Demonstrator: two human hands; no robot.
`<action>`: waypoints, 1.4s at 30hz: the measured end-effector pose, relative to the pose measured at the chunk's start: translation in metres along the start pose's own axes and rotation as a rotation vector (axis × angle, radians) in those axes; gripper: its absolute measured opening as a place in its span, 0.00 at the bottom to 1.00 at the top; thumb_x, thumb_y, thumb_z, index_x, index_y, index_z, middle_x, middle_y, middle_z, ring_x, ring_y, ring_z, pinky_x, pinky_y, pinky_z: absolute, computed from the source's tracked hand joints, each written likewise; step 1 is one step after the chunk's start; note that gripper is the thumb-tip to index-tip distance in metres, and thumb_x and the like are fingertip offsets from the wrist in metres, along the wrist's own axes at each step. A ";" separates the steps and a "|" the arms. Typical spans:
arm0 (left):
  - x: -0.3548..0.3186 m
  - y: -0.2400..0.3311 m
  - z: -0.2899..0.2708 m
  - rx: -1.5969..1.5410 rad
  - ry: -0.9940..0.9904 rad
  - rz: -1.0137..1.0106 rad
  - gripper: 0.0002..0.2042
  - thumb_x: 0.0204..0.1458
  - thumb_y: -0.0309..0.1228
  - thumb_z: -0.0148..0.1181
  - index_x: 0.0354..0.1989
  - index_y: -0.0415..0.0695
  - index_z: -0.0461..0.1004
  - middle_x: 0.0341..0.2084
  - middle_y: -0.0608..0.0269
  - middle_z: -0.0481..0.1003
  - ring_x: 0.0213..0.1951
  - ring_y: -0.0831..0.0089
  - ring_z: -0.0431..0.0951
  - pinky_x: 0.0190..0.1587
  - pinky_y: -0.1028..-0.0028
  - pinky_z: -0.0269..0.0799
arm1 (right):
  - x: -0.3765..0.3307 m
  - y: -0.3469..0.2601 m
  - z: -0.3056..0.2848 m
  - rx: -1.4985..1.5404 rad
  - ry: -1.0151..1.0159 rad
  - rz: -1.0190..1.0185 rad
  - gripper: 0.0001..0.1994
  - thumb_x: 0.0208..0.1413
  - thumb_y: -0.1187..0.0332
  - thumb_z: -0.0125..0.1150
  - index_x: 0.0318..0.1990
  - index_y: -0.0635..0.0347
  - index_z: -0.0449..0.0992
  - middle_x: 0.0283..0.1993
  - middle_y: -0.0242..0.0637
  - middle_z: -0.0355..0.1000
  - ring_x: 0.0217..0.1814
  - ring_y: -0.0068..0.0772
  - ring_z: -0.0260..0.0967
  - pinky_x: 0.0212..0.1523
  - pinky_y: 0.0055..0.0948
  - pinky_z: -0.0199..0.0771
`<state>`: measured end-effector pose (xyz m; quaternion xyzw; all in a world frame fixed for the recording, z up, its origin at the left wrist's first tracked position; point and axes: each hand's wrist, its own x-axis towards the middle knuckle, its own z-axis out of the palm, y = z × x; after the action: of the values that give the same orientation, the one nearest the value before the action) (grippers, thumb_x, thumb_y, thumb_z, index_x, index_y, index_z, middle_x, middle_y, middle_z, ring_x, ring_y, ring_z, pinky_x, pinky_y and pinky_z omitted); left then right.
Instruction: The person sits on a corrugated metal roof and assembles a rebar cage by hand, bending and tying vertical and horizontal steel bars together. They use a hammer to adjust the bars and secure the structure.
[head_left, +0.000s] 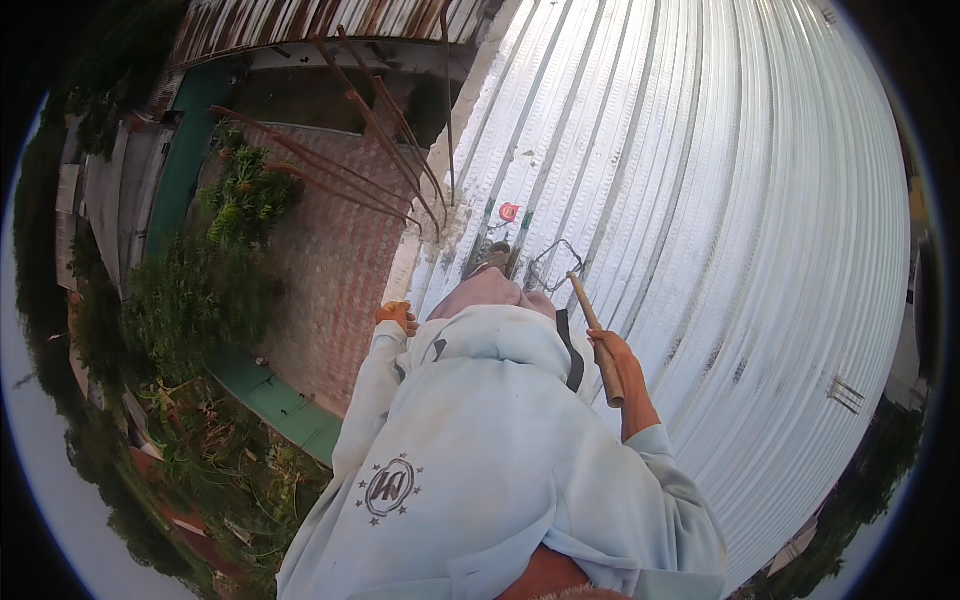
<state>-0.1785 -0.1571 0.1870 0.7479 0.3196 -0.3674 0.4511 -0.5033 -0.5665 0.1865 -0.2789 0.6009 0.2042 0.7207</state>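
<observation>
A pale blue sweatshirt fills the near view. At right, the right hand is closed around a wooden handle, held over a corrugated metal roof. At left, the left hand is seen at the roof edge; its grip cannot be told. Farther off, rusty steel bars rise above a brick yard.

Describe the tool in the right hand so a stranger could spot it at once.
Start at the shiny corrugated metal roof. At its left part, near the person's pale sweatshirt, the right hand grips a wooden handle. It is the only straight brown stick; the rusty bars nearby are thinner.
</observation>
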 end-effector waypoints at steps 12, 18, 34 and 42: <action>0.039 0.196 0.018 -0.108 0.026 0.695 0.17 0.55 0.31 0.62 0.54 0.42 0.76 0.44 0.60 0.80 0.41 0.72 0.79 0.41 0.73 0.75 | 0.029 -0.139 0.026 0.052 0.066 -0.073 0.10 0.59 0.69 0.61 0.42 0.59 0.66 0.22 0.32 0.67 0.17 0.24 0.64 0.17 0.23 0.72; -0.021 0.286 0.001 -0.114 0.012 0.756 0.19 0.56 0.35 0.63 0.54 0.41 0.75 0.47 0.59 0.79 0.46 0.70 0.79 0.48 0.72 0.74 | 0.024 -0.178 0.041 0.131 0.038 -0.089 0.10 0.60 0.69 0.61 0.42 0.60 0.65 0.23 0.32 0.66 0.18 0.23 0.64 0.18 0.22 0.73; -0.025 0.329 0.088 -0.206 0.044 0.779 0.28 0.49 0.33 0.69 0.58 0.35 0.69 0.54 0.49 0.74 0.57 0.64 0.73 0.61 0.66 0.66 | 0.099 -0.316 0.031 -0.122 -0.077 0.059 0.12 0.60 0.67 0.61 0.44 0.59 0.66 0.23 0.33 0.65 0.18 0.25 0.64 0.17 0.26 0.71; 0.021 0.326 0.118 -0.388 0.326 0.949 0.09 0.58 0.34 0.60 0.33 0.40 0.73 0.26 0.61 0.74 0.35 0.70 0.76 0.48 0.68 0.72 | 0.176 -0.430 0.008 -0.372 0.020 -0.075 0.12 0.53 0.67 0.65 0.38 0.64 0.70 0.23 0.35 0.68 0.17 0.27 0.65 0.16 0.30 0.70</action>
<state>0.0659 -0.3883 0.2746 0.7602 0.0745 0.0634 0.6423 -0.1921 -0.8955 0.0828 -0.4315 0.5493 0.2819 0.6577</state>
